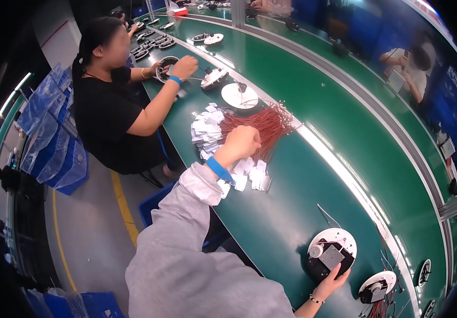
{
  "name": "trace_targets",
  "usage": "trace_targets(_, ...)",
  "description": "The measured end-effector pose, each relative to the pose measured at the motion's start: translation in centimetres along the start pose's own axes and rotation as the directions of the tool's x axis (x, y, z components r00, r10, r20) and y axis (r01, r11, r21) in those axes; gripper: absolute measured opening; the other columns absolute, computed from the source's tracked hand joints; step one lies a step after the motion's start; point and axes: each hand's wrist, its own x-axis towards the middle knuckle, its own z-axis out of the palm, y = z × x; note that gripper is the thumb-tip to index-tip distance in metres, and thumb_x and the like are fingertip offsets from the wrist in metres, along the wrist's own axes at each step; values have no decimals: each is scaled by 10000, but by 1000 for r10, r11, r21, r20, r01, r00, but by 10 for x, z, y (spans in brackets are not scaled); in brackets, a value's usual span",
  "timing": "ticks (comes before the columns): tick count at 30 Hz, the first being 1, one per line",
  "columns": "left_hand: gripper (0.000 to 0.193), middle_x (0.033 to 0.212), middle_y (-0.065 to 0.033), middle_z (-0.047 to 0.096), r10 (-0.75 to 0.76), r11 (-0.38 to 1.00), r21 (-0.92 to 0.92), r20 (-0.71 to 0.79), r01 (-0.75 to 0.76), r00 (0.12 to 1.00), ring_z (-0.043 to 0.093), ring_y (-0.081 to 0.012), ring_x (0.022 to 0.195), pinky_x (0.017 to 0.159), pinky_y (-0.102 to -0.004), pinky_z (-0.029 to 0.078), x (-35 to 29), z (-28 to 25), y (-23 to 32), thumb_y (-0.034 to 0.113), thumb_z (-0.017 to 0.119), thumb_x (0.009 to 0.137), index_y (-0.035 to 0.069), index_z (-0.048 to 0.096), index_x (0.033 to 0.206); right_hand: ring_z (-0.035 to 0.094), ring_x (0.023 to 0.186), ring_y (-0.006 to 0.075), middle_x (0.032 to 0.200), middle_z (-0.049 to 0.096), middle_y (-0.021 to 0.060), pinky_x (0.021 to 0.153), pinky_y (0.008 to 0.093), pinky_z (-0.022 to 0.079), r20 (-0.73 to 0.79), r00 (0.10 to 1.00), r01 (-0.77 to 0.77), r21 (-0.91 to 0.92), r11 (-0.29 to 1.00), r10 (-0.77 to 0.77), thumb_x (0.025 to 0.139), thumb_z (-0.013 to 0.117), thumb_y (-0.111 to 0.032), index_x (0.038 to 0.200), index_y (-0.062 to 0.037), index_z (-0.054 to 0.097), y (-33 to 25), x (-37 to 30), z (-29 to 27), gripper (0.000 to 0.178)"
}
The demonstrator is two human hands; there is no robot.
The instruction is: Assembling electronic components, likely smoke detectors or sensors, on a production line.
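Observation:
My left hand, with a blue band at its wrist, reaches over a heap of red wires with small white ends. Its fingers are curled closed; whatever they hold is hidden. Silvery-white flat pieces lie piled at the left end of the wires, and more of these pieces are just below my hand. At the lower right my right hand grips the near edge of a round black-and-white device, thumb on top. A grey square plate and a small round white part show on the device.
A co-worker sits at the left, handling a ring-shaped housing. Beyond the wires are a white disc and a white round unit. Another device lies at lower right. The green bench borders a green conveyor.

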Motion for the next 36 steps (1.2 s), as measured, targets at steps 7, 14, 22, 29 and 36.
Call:
trace_targets(7, 162, 618, -15, 531, -55, 770, -627, -256, -122, 965, 486, -97, 495, 458, -247, 411, 14, -29, -13, 158, 525, 796, -3, 537, 797, 443, 976, 195, 1056, 467, 121, 856, 295, 334, 73, 997, 21, -39, 999, -18, 838, 467, -156, 1131, 44, 383, 3, -5, -9, 364)
trace_targets(14, 125, 769, -49, 529, -72, -351, -934, -48, -71, 996, 504, -164, 636, 573, -275, 418, 44, -51, 68, 189, 476, 844, 68, 471, 872, 455, 952, 189, 1084, 467, 107, 848, 302, 341, -104, 975, 198, -10, 980, -198, 843, 455, -164, 1081, 30, 436, 2, 6, -11, 307)
trace_targets(22, 97, 641, 10, 454, 224, -51, -801, 573, 597, 788, 438, -98, 518, 462, -229, 375, -50, 83, 121, 197, 450, 852, 105, 469, 876, 538, 787, 245, 806, 564, 116, 712, 321, 416, -398, 831, -71, -768, 637, -387, 720, 572, -17, 773, -2, 547, -22, 33, -192, 61)
trace_targets(29, 122, 641, 27, 433, 270, 39, -682, 711, 731, 649, 413, -73, 540, 482, -213, 353, -68, 129, 132, 220, 457, 857, 98, 449, 861, 551, 742, 287, 846, 537, 136, 628, 308, 444, -409, 882, -233, -810, 538, -234, 727, 588, -74, 866, 19, 562, 77, 6, -277, 170)
trace_targets(36, 111, 654, 14, 451, 315, 42, -687, 699, 726, 643, 435, -93, 550, 510, -227, 374, -67, 129, 121, 210, 426, 871, 100, 443, 865, 524, 655, 249, 735, 543, 104, 579, 306, 415, -312, 788, -171, -939, 298, -531, 679, 652, -138, 771, 4, 549, 64, 29, -269, 198)
